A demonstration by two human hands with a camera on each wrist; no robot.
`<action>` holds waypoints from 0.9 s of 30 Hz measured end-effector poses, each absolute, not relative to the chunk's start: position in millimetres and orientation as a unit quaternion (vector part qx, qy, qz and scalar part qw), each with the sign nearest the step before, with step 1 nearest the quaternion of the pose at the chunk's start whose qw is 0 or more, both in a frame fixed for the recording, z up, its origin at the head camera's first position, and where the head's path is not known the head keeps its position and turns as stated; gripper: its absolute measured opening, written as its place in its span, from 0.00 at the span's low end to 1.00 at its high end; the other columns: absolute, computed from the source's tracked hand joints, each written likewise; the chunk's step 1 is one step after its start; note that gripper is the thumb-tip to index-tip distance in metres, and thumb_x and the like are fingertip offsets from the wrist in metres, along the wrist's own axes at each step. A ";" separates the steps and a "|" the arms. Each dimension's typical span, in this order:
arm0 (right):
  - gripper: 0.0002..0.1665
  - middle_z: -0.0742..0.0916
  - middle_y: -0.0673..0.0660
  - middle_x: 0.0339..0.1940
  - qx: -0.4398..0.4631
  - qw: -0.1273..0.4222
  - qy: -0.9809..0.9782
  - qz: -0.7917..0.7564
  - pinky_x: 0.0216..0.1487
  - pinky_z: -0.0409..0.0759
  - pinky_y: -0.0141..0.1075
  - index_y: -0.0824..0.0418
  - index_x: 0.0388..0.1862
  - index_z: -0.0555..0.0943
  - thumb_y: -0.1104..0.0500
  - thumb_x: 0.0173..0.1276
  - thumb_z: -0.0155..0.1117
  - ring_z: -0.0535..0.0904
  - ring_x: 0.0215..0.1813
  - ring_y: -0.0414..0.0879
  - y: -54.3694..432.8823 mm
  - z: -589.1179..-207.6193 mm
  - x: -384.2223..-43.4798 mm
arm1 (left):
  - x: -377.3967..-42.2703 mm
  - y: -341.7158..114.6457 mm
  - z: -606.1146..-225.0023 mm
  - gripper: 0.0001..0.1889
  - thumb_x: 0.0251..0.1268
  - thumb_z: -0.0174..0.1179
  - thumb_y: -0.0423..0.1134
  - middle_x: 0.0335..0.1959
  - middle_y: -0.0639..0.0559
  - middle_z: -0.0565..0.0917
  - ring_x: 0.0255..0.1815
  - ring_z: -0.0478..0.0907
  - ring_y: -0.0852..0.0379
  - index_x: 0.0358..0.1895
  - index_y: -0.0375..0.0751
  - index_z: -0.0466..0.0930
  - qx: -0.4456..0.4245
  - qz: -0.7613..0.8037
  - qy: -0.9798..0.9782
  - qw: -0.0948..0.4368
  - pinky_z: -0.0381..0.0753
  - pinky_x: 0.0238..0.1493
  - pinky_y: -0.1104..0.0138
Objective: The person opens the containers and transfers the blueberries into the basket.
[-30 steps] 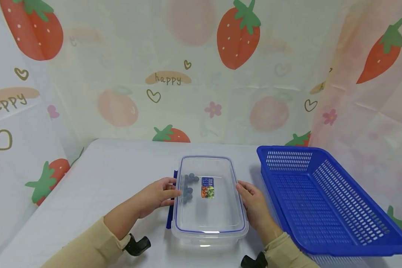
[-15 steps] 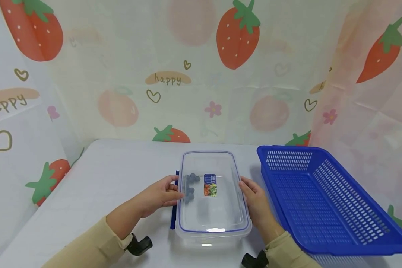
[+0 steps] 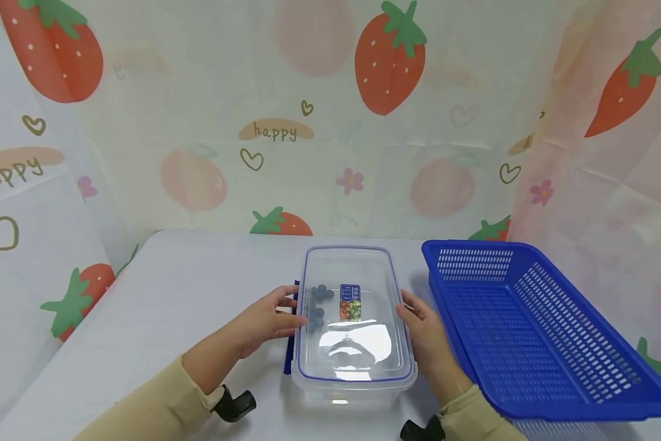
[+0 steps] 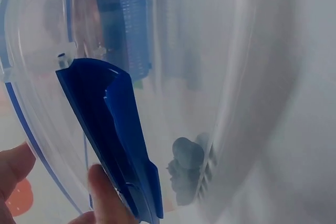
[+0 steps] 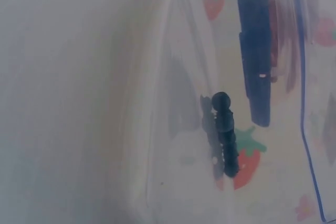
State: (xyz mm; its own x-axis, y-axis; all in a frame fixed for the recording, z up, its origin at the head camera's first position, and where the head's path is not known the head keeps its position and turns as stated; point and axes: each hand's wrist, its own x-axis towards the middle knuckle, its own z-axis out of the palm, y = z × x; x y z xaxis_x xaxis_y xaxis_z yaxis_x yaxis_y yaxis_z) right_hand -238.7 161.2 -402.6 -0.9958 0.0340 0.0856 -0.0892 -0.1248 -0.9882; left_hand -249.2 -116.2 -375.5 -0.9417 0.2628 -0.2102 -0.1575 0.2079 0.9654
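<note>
Between my two hands is a clear plastic food container [image 3: 358, 349] with its lid on and a food label [image 3: 350, 302] on top. Small dark-blue round berries [image 3: 319, 315] lie inside, gathered toward the left side; the left wrist view shows the same berries [image 4: 187, 156] through the wall. My left hand [image 3: 266, 315] grips the left side, thumb on the lid's edge and fingers by the blue latch [image 4: 118, 135], which sticks out from the wall. On the opposite side, my right hand [image 3: 425, 334] holds the edge with its thumb on the rim. Hands are out of sight in the right wrist view.
A large blue perforated basket [image 3: 534, 343] stands close on the right, its near end at the table's front. White cloth covers the table [image 3: 198, 269]. A strawberry-print curtain [image 3: 214, 73] closes off the back and sides.
Both hands have shifted the container slightly to the right and away from me. A bright light reflection has appeared on its lid. The basket has not moved.
</note>
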 end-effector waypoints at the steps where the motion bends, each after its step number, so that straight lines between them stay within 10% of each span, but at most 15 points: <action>1: 0.25 0.77 0.67 0.51 0.021 0.045 -0.667 0.744 0.41 0.81 0.37 0.70 0.63 0.65 0.64 0.67 0.51 0.79 0.40 0.43 161.0 -402.3 -238.5 | -249.5 -115.6 -375.3 0.36 0.51 0.67 0.38 0.55 0.43 0.68 0.47 0.74 0.51 0.65 0.46 0.62 0.035 0.622 0.766 0.161 0.79 0.48 0.61; 15: 0.26 0.72 0.69 0.60 0.006 0.078 -0.686 0.723 0.46 0.77 0.25 0.71 0.64 0.64 0.67 0.67 0.52 0.76 0.45 0.34 163.2 -397.1 -236.5 | -245.6 -111.4 -369.9 0.40 0.50 0.67 0.36 0.49 0.43 0.69 0.40 0.77 0.51 0.67 0.46 0.57 0.030 0.621 0.767 0.156 0.82 0.41 0.60; 27: 0.23 0.82 0.64 0.48 -0.053 0.135 -0.746 0.649 0.25 0.76 0.26 0.65 0.55 0.76 0.61 0.60 0.65 0.76 0.30 0.35 165.6 -394.2 -233.5 | -245.0 -112.6 -368.3 0.37 0.52 0.66 0.35 0.48 0.42 0.70 0.39 0.78 0.51 0.67 0.45 0.60 0.039 0.623 0.764 0.164 0.82 0.39 0.58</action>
